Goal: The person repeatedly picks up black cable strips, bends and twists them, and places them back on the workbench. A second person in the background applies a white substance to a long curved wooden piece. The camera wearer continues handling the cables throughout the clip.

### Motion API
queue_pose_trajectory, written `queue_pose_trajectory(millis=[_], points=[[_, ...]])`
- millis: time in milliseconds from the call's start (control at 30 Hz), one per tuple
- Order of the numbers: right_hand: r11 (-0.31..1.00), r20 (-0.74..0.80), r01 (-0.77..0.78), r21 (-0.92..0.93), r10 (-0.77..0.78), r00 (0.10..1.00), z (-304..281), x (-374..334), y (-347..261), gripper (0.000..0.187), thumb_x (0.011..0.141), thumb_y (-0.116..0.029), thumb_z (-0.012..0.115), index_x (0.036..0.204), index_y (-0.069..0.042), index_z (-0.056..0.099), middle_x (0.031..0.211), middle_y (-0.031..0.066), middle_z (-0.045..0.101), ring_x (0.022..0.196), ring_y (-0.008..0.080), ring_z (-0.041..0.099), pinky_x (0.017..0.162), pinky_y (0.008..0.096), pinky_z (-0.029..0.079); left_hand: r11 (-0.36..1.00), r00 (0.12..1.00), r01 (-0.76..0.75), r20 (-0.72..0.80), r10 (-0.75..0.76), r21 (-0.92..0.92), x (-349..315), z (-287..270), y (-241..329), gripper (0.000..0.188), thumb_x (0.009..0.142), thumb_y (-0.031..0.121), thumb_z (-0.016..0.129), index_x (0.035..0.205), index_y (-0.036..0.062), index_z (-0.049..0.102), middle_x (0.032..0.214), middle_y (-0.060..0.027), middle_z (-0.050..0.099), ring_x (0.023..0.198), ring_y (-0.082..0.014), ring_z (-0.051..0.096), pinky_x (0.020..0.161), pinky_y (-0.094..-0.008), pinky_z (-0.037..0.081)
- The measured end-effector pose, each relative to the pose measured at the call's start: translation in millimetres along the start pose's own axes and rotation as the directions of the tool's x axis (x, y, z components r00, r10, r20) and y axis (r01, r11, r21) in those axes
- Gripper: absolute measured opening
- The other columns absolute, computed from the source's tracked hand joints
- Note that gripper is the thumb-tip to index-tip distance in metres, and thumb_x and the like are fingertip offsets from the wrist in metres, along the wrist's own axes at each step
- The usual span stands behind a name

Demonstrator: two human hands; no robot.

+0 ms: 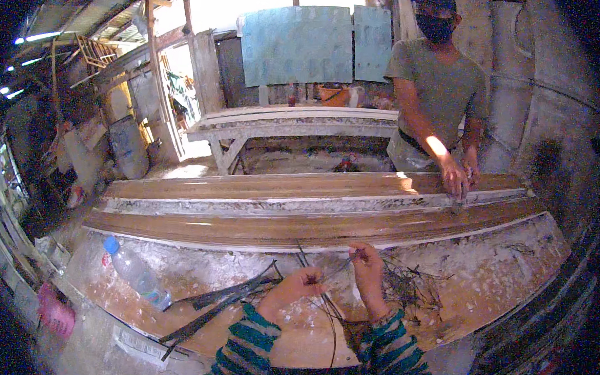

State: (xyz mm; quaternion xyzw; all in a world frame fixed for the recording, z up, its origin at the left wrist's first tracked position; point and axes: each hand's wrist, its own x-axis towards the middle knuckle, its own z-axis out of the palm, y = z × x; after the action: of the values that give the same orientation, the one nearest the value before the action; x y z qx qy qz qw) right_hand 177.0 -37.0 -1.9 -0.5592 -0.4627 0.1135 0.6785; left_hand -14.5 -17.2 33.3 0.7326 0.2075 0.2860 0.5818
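Note:
My left hand (296, 286) is closed around thin dark strands (331, 318), whose loose ends hang toward me over the table's near side. Just right of it, my right hand (369, 271) is raised, thumb and fingers pinched on a strand that runs between the two hands. Beside my left wrist lie long flat dark strips (216, 300), spread toward the lower left. Past my right wrist is a tangled heap of thin dark fibres (413, 288). Whether the strands are plant fibre or plastic I cannot tell.
A water bottle (136, 274) with a blue cap lies at the left of the white-stained table (492, 279). Beyond my hands run two long brown mouldings (257, 227) with white edges. Across them a masked person (440, 93) works with both hands on the mouldings. A bench (296, 123) stands behind.

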Motion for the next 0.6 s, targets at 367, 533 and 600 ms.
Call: queue_pose_trajectory(millis=[367,533,600], points=[[0.897,0.729,-0.384,0.219,0.111,0.676,1,-18,-39,0.011,0.073,-0.013,0.066,0.081,-0.005,0.065,0.103,0.0083,0.054,0.098,0.0197,0.049,0.085,0.0312,0.038,0.999,0.704,0.017,-0.708,-0.047,-0.050,8,-40,-29,0.007,0.072,0.008,0.062,0.078,0.0040,0.060,0.068,0.0021,0.057,0.060,-0.0055,0.046,0.055,-0.0207,0.036],[0.850,0.859,-0.486,0.201,0.086,0.505,7,-29,-53,0.011,0.075,-0.012,0.063,0.083,-0.004,0.064,0.113,0.0098,0.050,0.106,0.0211,0.045,0.090,0.0331,0.035,0.996,0.687,-0.006,-0.724,-0.059,-0.087,11,-45,-33,0.005,0.071,0.006,0.063,0.076,0.0039,0.061,0.070,0.0006,0.059,0.061,-0.0058,0.048,0.055,-0.0211,0.037],[0.898,0.864,-0.413,0.153,0.082,0.497,5,-26,-56,0.010,0.075,-0.011,0.063,0.083,-0.004,0.064,0.115,0.0100,0.049,0.109,0.0210,0.043,0.092,0.0336,0.034,0.999,0.698,-0.010,-0.716,-0.023,-0.042,11,-46,-36,0.005,0.071,0.005,0.063,0.076,0.0037,0.061,0.070,0.0001,0.060,0.061,-0.0063,0.049,0.055,-0.0215,0.038]])
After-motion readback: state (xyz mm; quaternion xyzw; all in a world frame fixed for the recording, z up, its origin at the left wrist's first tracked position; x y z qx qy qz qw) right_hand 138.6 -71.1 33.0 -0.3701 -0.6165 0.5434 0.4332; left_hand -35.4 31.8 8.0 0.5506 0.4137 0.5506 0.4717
